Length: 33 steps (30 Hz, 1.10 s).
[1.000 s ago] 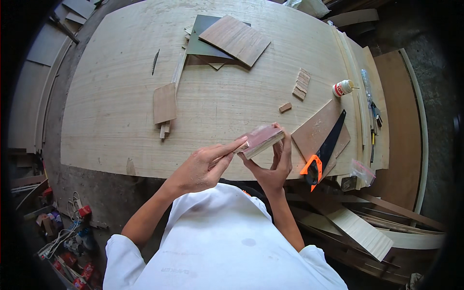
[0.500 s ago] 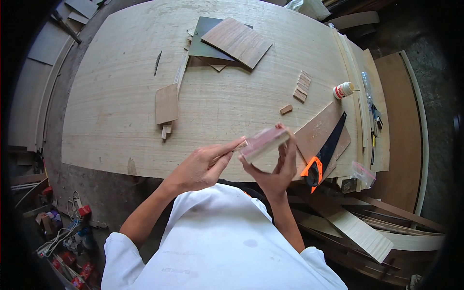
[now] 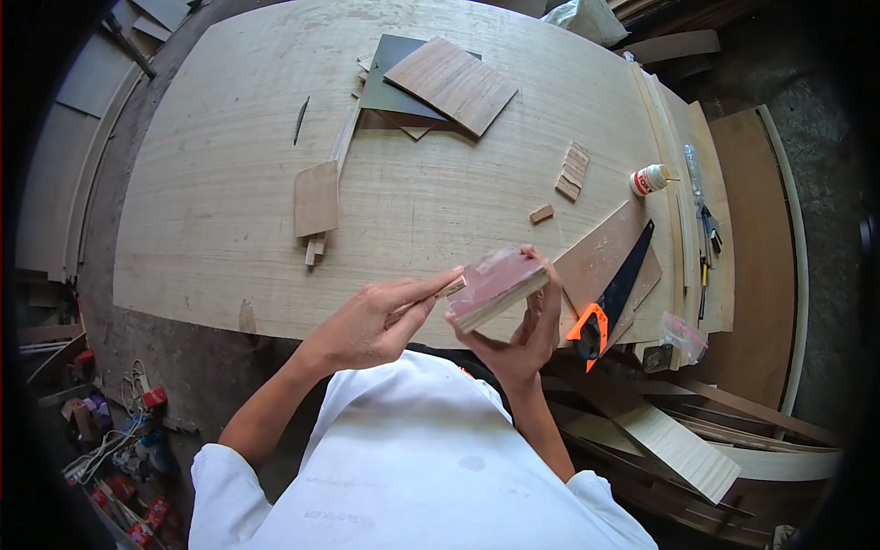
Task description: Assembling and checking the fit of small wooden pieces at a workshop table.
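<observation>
- Left hand (image 3: 374, 323) is coming in from 8 o'clock, pinching a small wood strip (image 3: 454, 287) between thumb and fingers; index finger is reaching toward the block's edge.
- Right hand (image 3: 521, 344) is gripping a sanding block (image 3: 500, 278) from 4-5 o'clock, thumb bracing its near-left end, fingers curling round the far-right end. Reddish face is tilting up, layered side is facing the body.
- Strip is sitting at the block's 9 o'clock end, apparently touching; exact contact is hiding behind the fingertip. Both pieces are hovering above the tabletop (image 3: 220, 202), near its close edge.
- Step in hand, my read: strip is being rubbed on the reddish face, which is looking like sandpaper.
- Next move is calling for a steady block, the strip's surface lying flat on the grit, fingertips staying off it. Risk: strip is offering little to hold, so rocking would be rounding its edges.
- Around the block: handsaw (image 3: 621, 279) is lying at 3 o'clock on a light board (image 3: 591, 252); small offcut (image 3: 542, 214) is resting at 1 o'clock, ridged wood piece (image 3: 572, 170) farther out; white bottle (image 3: 646, 181) is standing at 2 o'clock, tilting slightly in view.
</observation>
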Each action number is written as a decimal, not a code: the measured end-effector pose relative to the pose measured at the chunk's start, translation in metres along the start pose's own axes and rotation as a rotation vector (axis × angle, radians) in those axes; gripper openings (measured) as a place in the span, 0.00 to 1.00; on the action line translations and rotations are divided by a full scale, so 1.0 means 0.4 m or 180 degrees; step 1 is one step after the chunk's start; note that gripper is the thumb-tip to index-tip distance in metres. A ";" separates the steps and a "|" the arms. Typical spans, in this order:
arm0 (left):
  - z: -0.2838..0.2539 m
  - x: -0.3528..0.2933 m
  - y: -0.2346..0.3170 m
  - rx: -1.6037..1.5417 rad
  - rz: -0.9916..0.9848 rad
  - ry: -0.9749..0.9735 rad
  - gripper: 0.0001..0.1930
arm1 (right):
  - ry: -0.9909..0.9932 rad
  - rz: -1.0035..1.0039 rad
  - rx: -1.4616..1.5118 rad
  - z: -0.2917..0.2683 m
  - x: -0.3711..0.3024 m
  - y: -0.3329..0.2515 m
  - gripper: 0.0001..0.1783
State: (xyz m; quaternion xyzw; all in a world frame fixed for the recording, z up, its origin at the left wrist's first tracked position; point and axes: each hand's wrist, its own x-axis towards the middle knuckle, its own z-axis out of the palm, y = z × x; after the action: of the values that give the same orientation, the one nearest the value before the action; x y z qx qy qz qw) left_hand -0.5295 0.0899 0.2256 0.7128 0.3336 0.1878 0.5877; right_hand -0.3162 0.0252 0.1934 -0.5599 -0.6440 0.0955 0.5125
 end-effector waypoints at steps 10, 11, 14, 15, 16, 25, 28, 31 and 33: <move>0.004 0.004 -0.014 0.0110 0.0570 0.0244 0.28 | 0.0119 -0.0117 0.0072 0.017 -0.007 0.029 0.64; 0.002 0.004 -0.017 0.0104 0.0565 0.0258 0.28 | -0.0043 0.0079 -0.0036 0.022 0.000 0.034 0.64; -0.015 0.009 -0.012 0.0056 0.0528 0.0203 0.27 | -0.0008 -0.0191 0.0048 -0.001 0.017 -0.004 0.64; -0.027 0.008 0.006 0.0209 0.0347 0.0028 0.28 | 0.0031 -0.0312 0.0107 -0.007 0.021 -0.018 0.63; -0.031 0.006 0.016 0.0361 0.0166 -0.0147 0.29 | 0.0122 -0.0313 0.0262 -0.004 0.021 -0.016 0.62; 0.010 0.014 0.002 0.0104 0.0223 0.0533 0.27 | -0.0122 0.0496 0.0353 0.014 -0.036 0.027 0.62; 0.017 0.018 -0.006 0.0362 0.0477 0.0384 0.28 | -0.0140 0.0529 0.0606 0.014 -0.029 0.026 0.63; 0.006 0.025 -0.009 0.0000 0.0337 0.0104 0.29 | -0.0204 0.0352 0.0741 0.008 -0.023 0.037 0.64; 0.005 0.023 -0.007 -0.0244 0.0210 -0.0003 0.29 | -0.0246 0.0234 0.0785 0.004 -0.020 0.038 0.65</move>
State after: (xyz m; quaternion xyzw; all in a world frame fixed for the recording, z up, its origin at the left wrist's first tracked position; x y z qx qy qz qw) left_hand -0.5224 0.0951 0.2213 0.7005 0.3022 0.2193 0.6082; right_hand -0.3092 0.0247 0.1775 -0.5118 -0.6256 0.2141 0.5484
